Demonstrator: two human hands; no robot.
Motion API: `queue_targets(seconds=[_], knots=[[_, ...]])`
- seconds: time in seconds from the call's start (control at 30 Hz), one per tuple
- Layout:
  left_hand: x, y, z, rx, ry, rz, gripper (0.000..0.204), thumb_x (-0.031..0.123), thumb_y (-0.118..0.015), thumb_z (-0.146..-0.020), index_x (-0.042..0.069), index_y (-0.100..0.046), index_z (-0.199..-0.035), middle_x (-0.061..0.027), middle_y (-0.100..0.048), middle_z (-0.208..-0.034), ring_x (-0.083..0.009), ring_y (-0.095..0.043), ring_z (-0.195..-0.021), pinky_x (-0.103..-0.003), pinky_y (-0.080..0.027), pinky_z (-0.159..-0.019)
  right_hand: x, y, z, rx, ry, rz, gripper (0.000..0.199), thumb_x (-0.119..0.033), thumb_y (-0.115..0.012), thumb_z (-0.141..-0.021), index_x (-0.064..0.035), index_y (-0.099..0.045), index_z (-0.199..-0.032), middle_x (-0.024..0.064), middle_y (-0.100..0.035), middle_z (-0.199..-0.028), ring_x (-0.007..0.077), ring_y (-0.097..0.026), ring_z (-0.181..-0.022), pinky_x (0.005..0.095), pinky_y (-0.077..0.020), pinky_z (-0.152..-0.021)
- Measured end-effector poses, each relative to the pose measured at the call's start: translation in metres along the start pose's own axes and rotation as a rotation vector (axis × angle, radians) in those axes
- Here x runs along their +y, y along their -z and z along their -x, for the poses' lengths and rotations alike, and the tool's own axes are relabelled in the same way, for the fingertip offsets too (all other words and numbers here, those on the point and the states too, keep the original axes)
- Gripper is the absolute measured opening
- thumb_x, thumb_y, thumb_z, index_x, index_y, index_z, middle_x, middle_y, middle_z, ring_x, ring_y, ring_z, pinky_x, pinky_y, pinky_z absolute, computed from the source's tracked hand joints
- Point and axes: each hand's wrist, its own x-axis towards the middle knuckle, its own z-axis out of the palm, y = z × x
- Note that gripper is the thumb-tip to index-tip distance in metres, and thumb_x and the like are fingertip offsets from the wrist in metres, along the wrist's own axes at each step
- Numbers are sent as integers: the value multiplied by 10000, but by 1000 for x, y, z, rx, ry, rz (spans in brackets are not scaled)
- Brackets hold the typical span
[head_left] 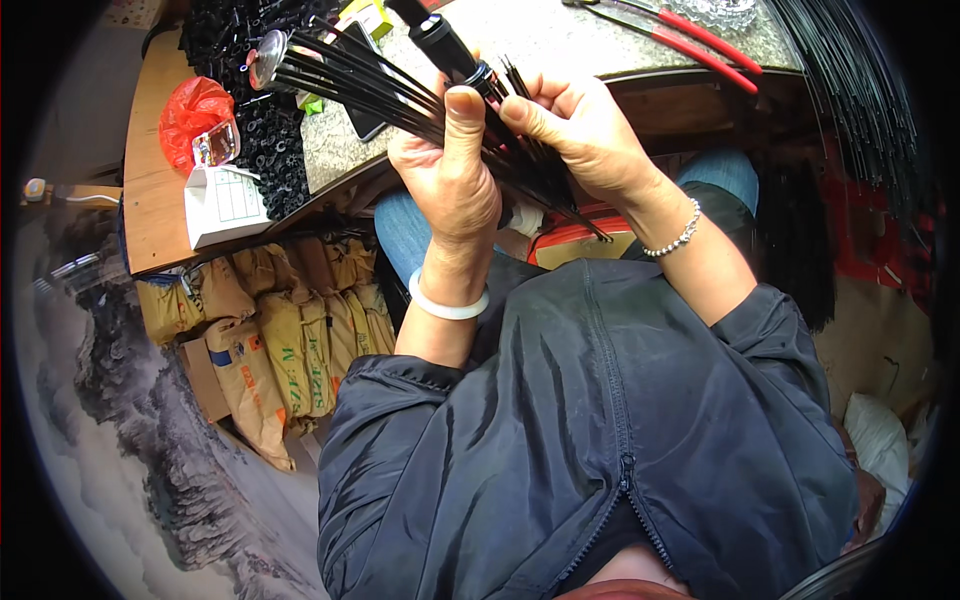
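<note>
Left hand [447, 180] and right hand [570, 130], raised together, grip black rods [360, 85].

The black rods' [400, 95] lower ends vanish behind both hands; the red-handled pliers [690, 35] are cut off at the top edge.

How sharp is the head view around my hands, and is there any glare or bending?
Head view: left hand and right hand on the black rods are sharp and evenly lit; slight glare on the bangle; fisheye bends the table edge; corners are black.
</note>
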Motion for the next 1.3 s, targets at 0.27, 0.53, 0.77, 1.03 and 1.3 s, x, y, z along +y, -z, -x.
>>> queue_targets(seconds=[0.27, 0.53, 0.77, 1.03, 1.3], knots=[[3, -3, 1, 48, 5, 63, 331, 230, -630, -857, -34, -600, -1054, -38, -630, -921, -92, -562, -811, -224, -436, -767, 1, 0, 1, -40, 45, -55, 201, -129, -623, -855, 16, -594, -991, 38, -632, -881, 62, -579, -775, 194, -478, -720], [3, 0, 0, 28, 3, -25, 360, 281, -581, -879, -13, -543, -1084, -42, -594, -886, -112, -564, -781, -241, -459, -736, 0, 0, 0, -26, 17, -23, 212, -149, -627, -856, 16, -596, -986, 25, -627, -867, 47, -559, -753, 177, -461, -687], [2, -2, -1, 43, -7, -45, 367, 257, -619, -865, -53, -593, -1060, -39, -622, -920, -90, -542, -826, -220, -423, -768, -1, 3, -3, -43, -4, -45, 209, -162, -631, -855, 8, -597, -971, -3, -607, -824, 27, -525, -705, 162, -434, -635], [1, -3, -2, 54, 7, -67, 365, 278, -574, -886, -21, -535, -1091, -37, -584, -843, -108, -550, -750, -225, -444, -705, -7, -6, -1, -12, 108, -19, 164, -139, -645, -840, -16, -613, -944, -29, -603, -793, 19, -530, -688, 159, -437, -633], [2, -4, 1, 93, 31, 12, 387, 263, -581, -881, -43, -521, -1110, -54, -598, -887, -106, -564, -778, -231, -461, -726, 1, -6, 1, 45, 84, -5, 179, -138, -662, -827, -12, -619, -947, -2, -629, -824, 32, -544, -707, 169, -439, -660]])
